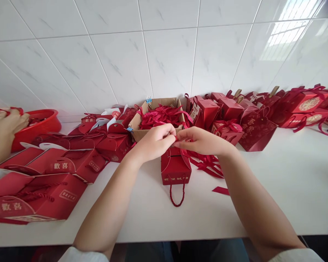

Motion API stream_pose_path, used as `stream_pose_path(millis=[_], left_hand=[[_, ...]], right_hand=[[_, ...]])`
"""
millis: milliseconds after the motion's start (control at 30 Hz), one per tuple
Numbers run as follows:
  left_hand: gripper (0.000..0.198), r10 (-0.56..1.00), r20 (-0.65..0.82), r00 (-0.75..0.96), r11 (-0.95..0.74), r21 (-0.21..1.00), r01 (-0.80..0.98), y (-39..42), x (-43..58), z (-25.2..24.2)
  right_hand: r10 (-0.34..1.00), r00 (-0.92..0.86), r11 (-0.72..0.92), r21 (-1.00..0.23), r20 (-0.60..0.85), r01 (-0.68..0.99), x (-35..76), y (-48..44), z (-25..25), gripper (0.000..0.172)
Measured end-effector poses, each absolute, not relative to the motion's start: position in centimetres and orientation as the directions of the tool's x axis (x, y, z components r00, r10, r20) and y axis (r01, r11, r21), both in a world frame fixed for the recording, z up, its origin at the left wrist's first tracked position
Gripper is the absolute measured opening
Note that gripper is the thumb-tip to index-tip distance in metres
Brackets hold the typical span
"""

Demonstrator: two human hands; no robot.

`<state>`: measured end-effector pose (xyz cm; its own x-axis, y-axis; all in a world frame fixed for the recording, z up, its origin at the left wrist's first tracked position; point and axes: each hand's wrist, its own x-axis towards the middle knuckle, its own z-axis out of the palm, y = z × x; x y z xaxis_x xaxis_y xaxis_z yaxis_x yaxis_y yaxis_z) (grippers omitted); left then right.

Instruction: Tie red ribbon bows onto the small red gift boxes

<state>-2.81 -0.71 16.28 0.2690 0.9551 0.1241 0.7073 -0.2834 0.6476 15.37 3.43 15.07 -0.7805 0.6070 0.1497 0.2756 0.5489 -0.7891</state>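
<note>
A small red gift box (176, 168) stands on the white table in front of me, a twisted red cord handle (177, 204) hanging down its near side. Above its top, my left hand (159, 141) and my right hand (199, 140) meet with pinched fingertips. Something small and red shows between them; its kind is mostly hidden by the fingers. Behind my hands is an open cardboard box (139, 136) filled with red ribbons (161, 115). More cut ribbons (210, 166) lie beside the gift box, under and near my right wrist.
Red gift boxes (61, 194) with cord handles crowd the left side. Closed boxes with bows (306, 103) line the wall at right. At far left, another person's hand (12, 123) is by a red basin (45, 123). A ribbon piece (221, 190) lies near my right forearm.
</note>
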Motion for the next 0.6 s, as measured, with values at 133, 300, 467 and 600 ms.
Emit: stream_pose_path(millis=[133,300,467,600], left_hand=[[0.024,0.981,-0.014,0.191,-0.158,0.507,0.847,-1.6,-3.7,17.2],[0.043,0.927,-0.329,0.183,-0.135,0.162,0.977,-1.8,-4.0,17.0],[0.04,0.914,-0.314,0.257,-0.197,0.209,0.958,-1.0,-4.0,16.0],[0.035,0.917,-0.294,0.271,-0.201,0.246,0.948,-0.7,-4.4,16.1]], right_hand=[[0.677,-0.693,0.447,-0.886,0.247,0.121,16.0,3.6,15.3,0.027],[0.796,-0.441,0.463,-0.886,0.416,0.0,17.8,2.9,16.5,0.031],[0.803,-0.19,0.544,-0.825,0.565,-0.154,19.6,0.8,18.3,0.024],[0.778,0.007,0.619,-0.765,0.628,-0.175,20.8,0.0,19.0,0.025]])
